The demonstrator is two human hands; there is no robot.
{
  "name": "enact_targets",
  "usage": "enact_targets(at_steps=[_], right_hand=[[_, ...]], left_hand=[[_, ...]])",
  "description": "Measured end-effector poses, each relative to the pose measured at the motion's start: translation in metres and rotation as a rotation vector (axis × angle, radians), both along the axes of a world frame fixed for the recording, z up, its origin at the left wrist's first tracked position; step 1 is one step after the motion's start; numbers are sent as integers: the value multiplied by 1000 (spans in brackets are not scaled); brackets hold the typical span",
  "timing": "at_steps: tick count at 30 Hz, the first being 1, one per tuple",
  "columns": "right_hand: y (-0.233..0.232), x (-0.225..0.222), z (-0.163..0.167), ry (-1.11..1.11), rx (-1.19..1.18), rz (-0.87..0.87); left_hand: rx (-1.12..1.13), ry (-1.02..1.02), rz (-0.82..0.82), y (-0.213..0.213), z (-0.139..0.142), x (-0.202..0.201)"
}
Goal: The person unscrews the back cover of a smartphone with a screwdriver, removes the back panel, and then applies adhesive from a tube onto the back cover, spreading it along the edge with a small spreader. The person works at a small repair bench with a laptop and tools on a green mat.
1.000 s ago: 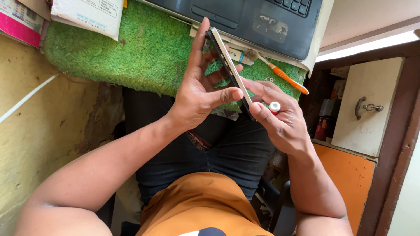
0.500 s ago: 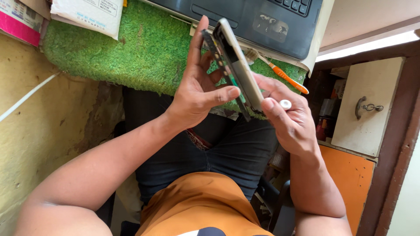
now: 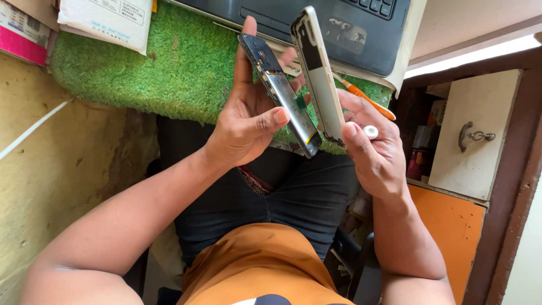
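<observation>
Two hands (image 3: 248, 121) (image 3: 375, 152), separated phone halves (image 3: 285, 96) (image 3: 319, 73)

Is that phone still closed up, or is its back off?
Off: the pale back cover in the right hand stands apart from the dark phone body.

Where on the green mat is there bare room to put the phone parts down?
The green mat is bare in its left and middle stretch, bordered by the white packet above and the left hand to the right. It is crowded under the laptop, where the orange tool lies.
</observation>
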State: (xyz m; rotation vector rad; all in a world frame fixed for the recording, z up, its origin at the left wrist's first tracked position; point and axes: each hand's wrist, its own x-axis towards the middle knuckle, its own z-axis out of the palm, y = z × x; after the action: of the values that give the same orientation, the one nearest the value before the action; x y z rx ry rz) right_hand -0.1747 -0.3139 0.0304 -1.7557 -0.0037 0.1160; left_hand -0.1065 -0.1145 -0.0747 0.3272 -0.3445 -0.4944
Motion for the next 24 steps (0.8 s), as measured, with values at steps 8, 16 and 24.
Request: enact_targets(at_steps=[8, 16, 24], right_hand=[[4, 1, 0, 18, -30, 29], [7, 2, 2, 51, -113, 52], [11, 3, 0, -118, -341, 143]], left_hand=[[-2, -47, 12, -3, -1, -2], [57, -79, 64, -7, -5, -6], [198, -108, 101, -6, -3, -3]])
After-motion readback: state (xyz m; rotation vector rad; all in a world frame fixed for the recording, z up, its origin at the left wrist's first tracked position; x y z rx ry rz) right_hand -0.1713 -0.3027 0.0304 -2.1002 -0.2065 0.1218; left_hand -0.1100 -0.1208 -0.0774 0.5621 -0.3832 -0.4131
